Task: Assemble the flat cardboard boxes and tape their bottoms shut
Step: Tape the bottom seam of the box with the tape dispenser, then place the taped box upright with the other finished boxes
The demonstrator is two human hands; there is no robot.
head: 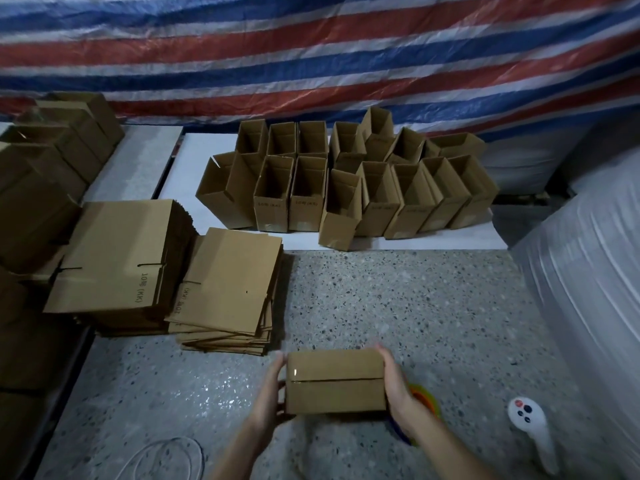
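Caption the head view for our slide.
Left hand and right hand hold a taped brown cardboard box near flat cardboard stacks.

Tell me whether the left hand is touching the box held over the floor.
Touching. In the head view the left hand grips the left end of the box, its fingers wrapped over the edge.

We see matt brown corrugated cardboard in the box (pixel 335 381), with a glossy strip of clear tape (pixel 294 374) along its seam. The floor (pixel 415 306) is smooth speckled stone, the tarp (pixel 311 46) faintly shiny woven plastic, the controller (pixel 530 427) smooth white plastic.
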